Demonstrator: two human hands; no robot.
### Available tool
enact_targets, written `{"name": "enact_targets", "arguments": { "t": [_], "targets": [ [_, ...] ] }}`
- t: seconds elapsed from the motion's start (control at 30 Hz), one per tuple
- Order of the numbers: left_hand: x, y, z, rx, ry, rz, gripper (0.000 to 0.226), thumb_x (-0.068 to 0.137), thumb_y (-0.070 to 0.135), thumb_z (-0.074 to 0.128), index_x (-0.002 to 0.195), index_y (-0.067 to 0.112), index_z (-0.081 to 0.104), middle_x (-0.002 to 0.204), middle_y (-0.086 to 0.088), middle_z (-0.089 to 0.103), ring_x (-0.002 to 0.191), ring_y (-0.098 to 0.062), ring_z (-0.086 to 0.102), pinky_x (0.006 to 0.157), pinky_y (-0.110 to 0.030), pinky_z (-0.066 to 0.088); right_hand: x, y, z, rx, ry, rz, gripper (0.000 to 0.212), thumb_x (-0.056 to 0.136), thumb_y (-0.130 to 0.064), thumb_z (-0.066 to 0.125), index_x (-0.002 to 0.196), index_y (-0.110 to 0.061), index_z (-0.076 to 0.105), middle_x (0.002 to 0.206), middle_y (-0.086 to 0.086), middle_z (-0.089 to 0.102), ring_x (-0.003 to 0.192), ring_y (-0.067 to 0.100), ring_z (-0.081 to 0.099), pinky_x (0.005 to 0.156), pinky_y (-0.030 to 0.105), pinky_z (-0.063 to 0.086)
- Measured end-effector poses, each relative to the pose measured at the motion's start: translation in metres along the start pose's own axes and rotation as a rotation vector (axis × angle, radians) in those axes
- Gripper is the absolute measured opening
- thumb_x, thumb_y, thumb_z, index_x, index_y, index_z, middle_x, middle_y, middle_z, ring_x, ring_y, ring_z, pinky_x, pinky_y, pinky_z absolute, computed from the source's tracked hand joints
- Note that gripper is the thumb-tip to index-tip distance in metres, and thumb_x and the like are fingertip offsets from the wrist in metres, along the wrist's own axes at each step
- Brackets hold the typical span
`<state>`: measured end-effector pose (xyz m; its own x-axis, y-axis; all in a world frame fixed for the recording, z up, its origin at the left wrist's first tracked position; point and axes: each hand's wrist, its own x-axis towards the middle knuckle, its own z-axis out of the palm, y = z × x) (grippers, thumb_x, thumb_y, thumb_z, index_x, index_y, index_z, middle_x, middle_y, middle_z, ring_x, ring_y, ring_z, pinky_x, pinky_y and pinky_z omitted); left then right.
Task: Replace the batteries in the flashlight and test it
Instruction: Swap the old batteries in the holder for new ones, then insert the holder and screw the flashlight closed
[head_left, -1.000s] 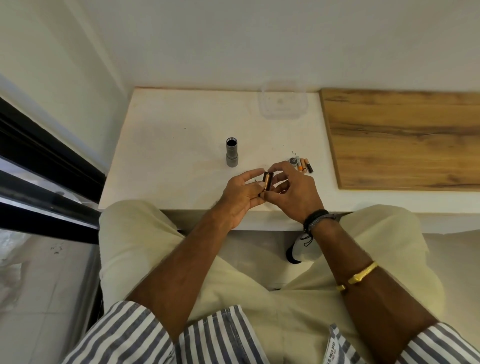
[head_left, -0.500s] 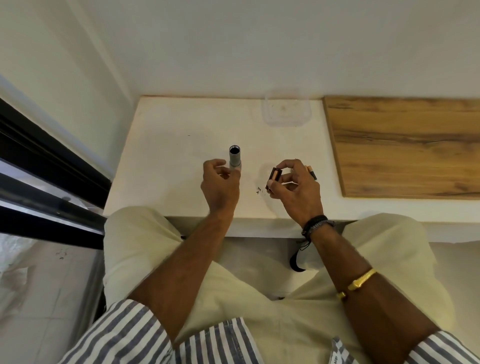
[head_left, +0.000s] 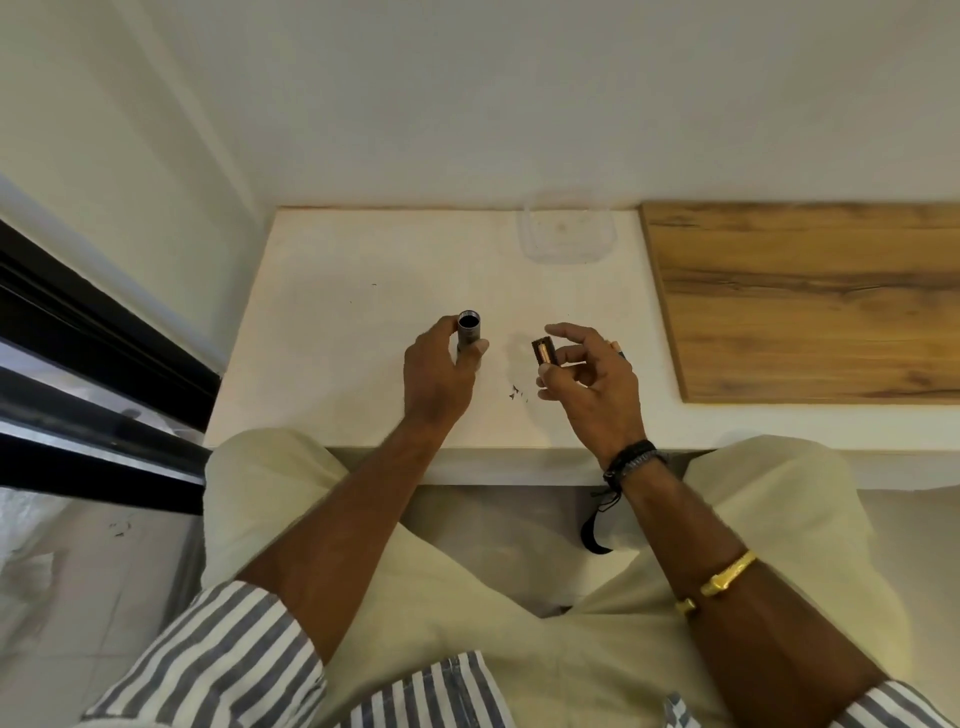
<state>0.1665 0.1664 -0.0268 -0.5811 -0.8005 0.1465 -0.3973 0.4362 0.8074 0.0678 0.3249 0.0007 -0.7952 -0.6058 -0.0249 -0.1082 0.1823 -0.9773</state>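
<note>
The flashlight body (head_left: 469, 332), a short grey tube with its open dark mouth facing up, stands upright on the white table (head_left: 332, 332), towards the middle of the table's near half. The left hand (head_left: 439, 375) is wrapped round it: the thumb presses the tube's right side and the fingers curl round the left, so the hand is closed on the tube, covering its lower part and leaving the rim and mouth clear.

The right hand (head_left: 589, 371) hovers just to the right, apart from the tube. It pinches a battery holder (head_left: 544, 352), a small dark piece with a copper-coloured cell showing in it, between the thumb below and a bent finger behind; the index finger is lifted and stretched out above it, not touching. The holder stands roughly upright. Whether it holds more than one cell is hard to tell.

Behind the right hand's knuckles the tips of some loose batteries (head_left: 618, 347) peek out on the table, mostly hidden by the hand. A few small dark specks (head_left: 517, 393) lie on the table between the two hands. A clear plastic container (head_left: 569, 232) sits at the table's far edge against the wall, well apart from the hands. A wooden board (head_left: 810, 301) covers the surface to the right. The right wrist wears a dark band (head_left: 631, 460), and a gold bracelet (head_left: 719, 582) sits further up the forearm.
</note>
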Motion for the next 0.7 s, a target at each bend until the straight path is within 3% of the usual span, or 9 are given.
{"name": "enact_targets", "arguments": {
  "t": [0.13, 0.27, 0.4, 0.57, 0.7],
  "targets": [
    [-0.01, 0.01, -0.01, 0.078, -0.071, 0.141, 0.023, 0.095, 0.026, 0.064, 0.115, 0.015, 0.061, 0.101, 0.002, 0.071, 0.085, -0.009, 0.056, 0.07, -0.011, 0.039, 0.001, -0.005, -0.004, 0.103, 0.076, 0.003, 0.033, 0.081, -0.006, 0.081, 0.11, -0.017, 0.068, 0.095, 0.005, 0.076, 0.087, 0.019, 0.073, 0.085, 0.049, 0.062],
    [-0.023, 0.013, -0.016, 0.245, -0.142, 0.216, 0.032, 0.096, 0.031, 0.063, 0.123, 0.016, 0.059, 0.11, -0.003, 0.066, 0.097, -0.017, 0.051, 0.079, -0.025, 0.042, 0.002, -0.008, -0.009, 0.305, 0.066, -0.01, 0.031, 0.084, 0.001, 0.078, 0.113, -0.008, 0.074, 0.098, 0.004, 0.077, 0.088, 0.019, 0.071, 0.086, 0.041, 0.062],
    [-0.031, 0.016, -0.015, 0.247, -0.162, 0.202, 0.032, 0.096, 0.035, 0.061, 0.124, 0.018, 0.059, 0.107, -0.002, 0.065, 0.097, -0.018, 0.048, 0.078, -0.031, 0.044, 0.002, -0.008, -0.011, 0.391, 0.116, 0.003, 0.028, 0.087, -0.007, 0.078, 0.113, -0.012, 0.072, 0.094, 0.004, 0.079, 0.085, 0.021, 0.073, 0.074, 0.035, 0.062],
    [-0.038, 0.019, -0.012, 0.264, -0.18, 0.234, 0.035, 0.095, 0.037, 0.061, 0.124, 0.018, 0.059, 0.103, -0.002, 0.063, 0.096, -0.018, 0.047, 0.076, -0.03, 0.043, 0.001, -0.008, -0.01, 0.437, 0.19, 0.004, 0.012, 0.087, -0.01, 0.078, 0.096, -0.016, 0.072, 0.083, 0.008, 0.078, 0.073, 0.023, 0.073, 0.067, 0.035, 0.062],
    [-0.039, 0.019, -0.011, 0.279, -0.199, 0.257, 0.037, 0.095, 0.037, 0.061, 0.127, 0.018, 0.058, 0.101, -0.002, 0.062, 0.094, -0.013, 0.042, 0.074, -0.027, 0.041, 0.001, -0.006, -0.009, 0.42, 0.178, -0.025, 0.01, 0.088, -0.006, 0.076, 0.096, -0.01, 0.072, 0.085, 0.011, 0.078, 0.074, 0.027, 0.074, 0.069, 0.039, 0.064]
  ]
}}
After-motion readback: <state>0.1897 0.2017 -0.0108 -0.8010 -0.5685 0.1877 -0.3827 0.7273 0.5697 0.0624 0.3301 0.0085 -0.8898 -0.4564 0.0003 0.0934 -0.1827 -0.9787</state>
